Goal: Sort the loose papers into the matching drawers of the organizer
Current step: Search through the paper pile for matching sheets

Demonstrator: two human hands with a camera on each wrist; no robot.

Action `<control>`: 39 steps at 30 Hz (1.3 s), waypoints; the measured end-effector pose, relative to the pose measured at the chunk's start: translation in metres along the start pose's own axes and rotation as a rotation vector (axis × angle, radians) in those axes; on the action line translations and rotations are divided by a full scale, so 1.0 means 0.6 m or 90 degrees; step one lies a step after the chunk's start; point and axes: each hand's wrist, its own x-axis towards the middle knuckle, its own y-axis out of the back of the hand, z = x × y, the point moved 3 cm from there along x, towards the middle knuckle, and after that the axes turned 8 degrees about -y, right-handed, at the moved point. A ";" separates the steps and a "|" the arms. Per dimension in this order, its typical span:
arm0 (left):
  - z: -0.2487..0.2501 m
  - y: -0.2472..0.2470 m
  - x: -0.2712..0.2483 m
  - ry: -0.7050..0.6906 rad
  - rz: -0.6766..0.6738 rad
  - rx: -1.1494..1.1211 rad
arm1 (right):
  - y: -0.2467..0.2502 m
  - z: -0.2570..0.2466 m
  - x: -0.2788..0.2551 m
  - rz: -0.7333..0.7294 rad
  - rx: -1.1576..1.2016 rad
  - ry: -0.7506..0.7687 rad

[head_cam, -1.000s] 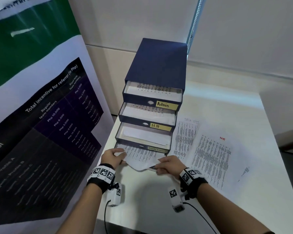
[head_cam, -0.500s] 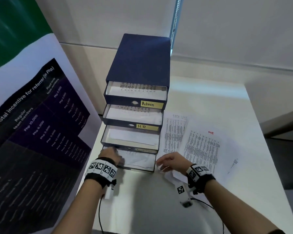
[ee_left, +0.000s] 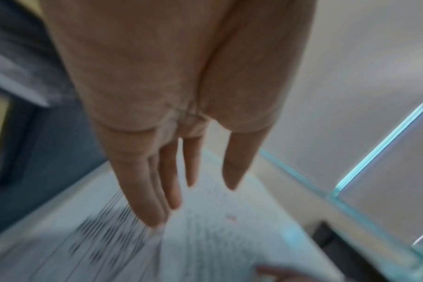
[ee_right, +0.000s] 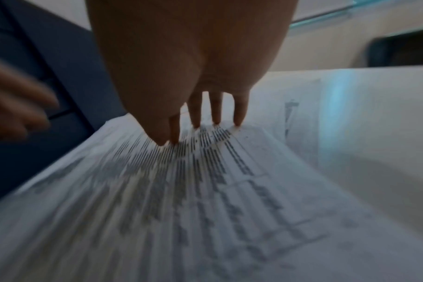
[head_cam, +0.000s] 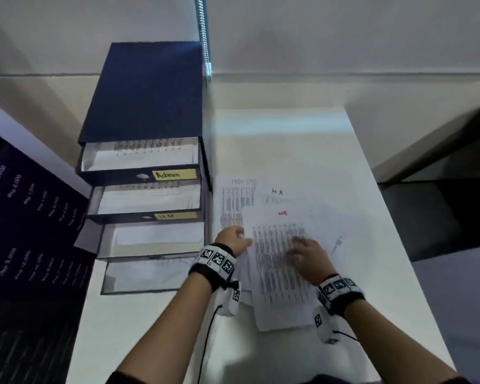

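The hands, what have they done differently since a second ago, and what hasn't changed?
Both hands left the bottom drawer of the dark blue drawer organizer, releasing the sheet they were feeding in. They moved right to the loose printed papers on the white table: the right hand presses straight fingers on the top sheet, the left hand touches its edge. All four drawers stay open.

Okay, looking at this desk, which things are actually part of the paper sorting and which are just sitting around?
Part of the job:
drawer organizer
Admin drawer
HR drawer
HR sheet
task list sheet
left hand
right hand

Just around:
incentive poster
white table
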 end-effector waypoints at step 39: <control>-0.072 -0.097 0.070 -0.073 0.258 -0.205 | 0.024 0.030 -0.001 0.038 0.306 -0.188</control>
